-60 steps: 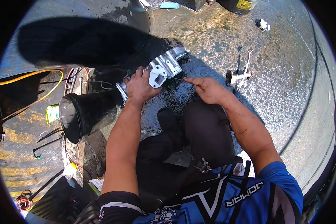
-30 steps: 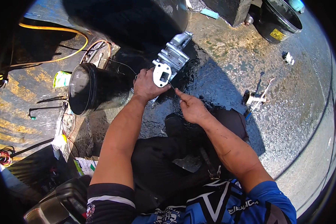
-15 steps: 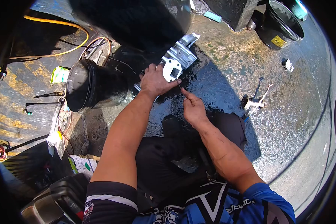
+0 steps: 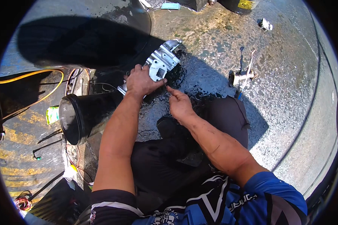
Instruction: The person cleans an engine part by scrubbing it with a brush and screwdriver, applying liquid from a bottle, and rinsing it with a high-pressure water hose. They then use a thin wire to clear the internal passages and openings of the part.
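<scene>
A silvery cast metal part (image 4: 164, 59) with a square opening in its flange lies on the wet ground, tilted up to the right. My left hand (image 4: 139, 81) is wrapped over its lower left side, with the thumb reaching the flange's lower edge. Just below that edge, my right hand (image 4: 180, 104) is closed on a thin dark tool (image 4: 166, 85), whose tip meets the flange near my left thumb. The tool's handle is hidden in my right fist.
A black bucket (image 4: 79, 119) lies at the left, near a yellow hose (image 4: 35, 75). At the right, a small metal part (image 4: 242, 77) stands on the wet concrete, with a white piece (image 4: 266, 24) farther off. Another black bucket (image 4: 238, 5) is at the top edge.
The view has shifted, so the metal part and both hands appear farther left. Both hands keep nearly the same hold at the flange.
</scene>
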{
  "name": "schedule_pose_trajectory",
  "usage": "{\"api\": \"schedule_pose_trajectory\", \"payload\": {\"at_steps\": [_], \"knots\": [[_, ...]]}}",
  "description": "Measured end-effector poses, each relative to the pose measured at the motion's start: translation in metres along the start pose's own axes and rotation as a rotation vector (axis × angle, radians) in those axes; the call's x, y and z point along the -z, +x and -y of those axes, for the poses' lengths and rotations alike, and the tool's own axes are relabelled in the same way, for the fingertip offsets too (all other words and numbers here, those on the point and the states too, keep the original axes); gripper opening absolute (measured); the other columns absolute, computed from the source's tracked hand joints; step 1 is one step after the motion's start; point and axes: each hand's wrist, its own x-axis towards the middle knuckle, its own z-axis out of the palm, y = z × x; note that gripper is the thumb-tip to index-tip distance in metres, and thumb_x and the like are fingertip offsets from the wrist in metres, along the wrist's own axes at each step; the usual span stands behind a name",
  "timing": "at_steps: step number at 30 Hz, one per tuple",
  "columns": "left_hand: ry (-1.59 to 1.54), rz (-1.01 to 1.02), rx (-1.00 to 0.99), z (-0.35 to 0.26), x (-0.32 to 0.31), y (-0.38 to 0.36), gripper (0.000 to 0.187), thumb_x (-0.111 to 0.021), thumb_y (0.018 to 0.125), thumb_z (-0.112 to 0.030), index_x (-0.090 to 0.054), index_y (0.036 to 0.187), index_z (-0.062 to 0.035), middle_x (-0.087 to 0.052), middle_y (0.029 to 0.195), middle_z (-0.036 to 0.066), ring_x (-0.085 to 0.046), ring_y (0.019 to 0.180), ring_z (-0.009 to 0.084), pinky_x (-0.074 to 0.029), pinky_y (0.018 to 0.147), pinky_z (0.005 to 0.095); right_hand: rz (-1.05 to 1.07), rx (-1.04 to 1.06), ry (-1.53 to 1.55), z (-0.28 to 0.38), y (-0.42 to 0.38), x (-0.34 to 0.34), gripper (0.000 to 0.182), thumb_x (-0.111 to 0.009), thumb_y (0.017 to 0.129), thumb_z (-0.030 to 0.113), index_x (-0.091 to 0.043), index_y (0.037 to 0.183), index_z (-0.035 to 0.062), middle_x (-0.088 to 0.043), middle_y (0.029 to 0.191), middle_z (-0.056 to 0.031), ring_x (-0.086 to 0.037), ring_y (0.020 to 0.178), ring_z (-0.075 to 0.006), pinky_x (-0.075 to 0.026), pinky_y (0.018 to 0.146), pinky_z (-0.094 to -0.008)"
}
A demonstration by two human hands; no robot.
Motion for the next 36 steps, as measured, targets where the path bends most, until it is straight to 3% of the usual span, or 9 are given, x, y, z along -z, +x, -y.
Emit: {"api": "schedule_pose_trajectory", "payload": {"at_steps": [6,13,16,19,22,25,31,34,36], "knots": [[0.097,0.051,-0.095,-0.030,-0.003,0.022,0.090,-0.073,0.069,-0.072,-0.061,0.127,-0.0040,-0.058,0.127,0.016,-0.058,0.122,0.0349,-0.046,0.099,0.0561,-0.047,-0.287,0.290,0.021,-0.001,0.020,0.041,-0.046,0.096,0.004,-0.062,0.134,0.0041,-0.053,0.067,0.0046,-0.041,0.052,-0.0043,-0.034,0.047,-0.0242],[0.137,0.057,-0.082,-0.036,-0.005,0.022,0.090,-0.075,0.068,-0.069,-0.061,0.130,-0.0061,-0.058,0.129,0.015,-0.059,0.121,0.0343,-0.046,0.100,0.0543,-0.095,-0.290,0.402,0.028,-0.006,0.014,0.039,-0.047,0.096,0.006,-0.062,0.133,0.0033,-0.059,0.072,0.0009,-0.041,0.051,-0.0049,-0.034,0.047,-0.0260],[0.137,0.046,-0.075,-0.037,-0.009,0.023,0.095,-0.075,0.066,-0.071,-0.059,0.134,-0.0065,-0.058,0.131,0.016,-0.059,0.122,0.0332,-0.046,0.100,0.0536,-0.018,-0.417,0.391,0.037,-0.007,0.024,0.040,-0.048,0.096,0.007,-0.063,0.132,0.0041,-0.069,0.093,-0.0052,-0.058,0.070,-0.0104,-0.047,0.061,-0.0275],[0.141,0.036,-0.082,-0.037,-0.011,0.021,0.096,-0.075,0.065,-0.072,-0.059,0.133,-0.0062,-0.058,0.130,0.016,-0.059,0.122,0.0333,-0.047,0.100,0.0529,-0.044,-0.386,0.397,0.030,-0.016,0.022,0.040,-0.048,0.096,0.007,-0.063,0.132,0.0047,-0.068,0.092,-0.0061,-0.058,0.070,-0.0107,-0.047,0.061,-0.0276],[0.133,0.045,-0.070,-0.038,-0.009,0.023,0.096,-0.075,0.065,-0.072,-0.059,0.133,-0.0060,-0.058,0.130,0.016,-0.059,0.121,0.0345,-0.046,0.100,0.0530,-0.065,-0.301,0.398,0.027,-0.001,0.016,0.040,-0.045,0.097,0.006,-0.062,0.134,0.0040,-0.061,0.073,0.0001,-0.043,0.051,-0.0048,-0.035,0.048,-0.0265],[0.152,-0.029,-0.114,-0.040,-0.008,0.017,0.091,-0.073,0.067,-0.073,-0.063,0.122,-0.0009,-0.060,0.123,0.019,-0.062,0.115,0.0362,-0.050,0.098,0.0479,-0.045,-0.319,0.337,0.029,-0.008,0.020,0.041,-0.045,0.097,0.006,-0.061,0.134,0.0031,-0.066,0.082,-0.0025,-0.049,0.058,-0.0057,-0.041,0.054,-0.0259],[0.153,-0.024,-0.112,-0.038,-0.012,0.020,0.092,-0.073,0.066,-0.073,-0.063,0.123,-0.0010,-0.060,0.123,0.019,-0.062,0.115,0.0369,-0.050,0.097,0.0490,-0.062,-0.243,0.246,0.022,0.002,0.016,0.041,-0.046,0.096,0.006,-0.062,0.133,0.0015,-0.071,0.108,-0.0094,-0.057,0.075,-0.0093,-0.047,0.068,-0.0253],[0.139,0.002,-0.102,-0.034,-0.014,0.027,0.093,-0.075,0.066,-0.072,-0.061,0.129,-0.0045,-0.059,0.127,0.018,-0.061,0.118,0.0361,-0.047,0.099,0.0522,-0.031,-0.292,0.267,0.029,-0.009,0.022,0.041,-0.046,0.096,0.006,-0.062,0.133,0.0011,-0.071,0.106,-0.0098,-0.058,0.074,-0.0096,-0.048,0.068,-0.0259],[0.139,0.025,-0.091,-0.035,-0.016,0.024,0.094,-0.075,0.066,-0.072,-0.061,0.131,-0.0053,-0.058,0.129,0.018,-0.060,0.119,0.0359,-0.046,0.100,0.0529,-0.099,-0.181,0.209,0.015,0.002,0.014,0.041,-0.046,0.096,0.006,-0.062,0.133,0.0009,-0.071,0.106,-0.0112,-0.059,0.075,-0.0102,-0.048,0.068,-0.0263]]}}
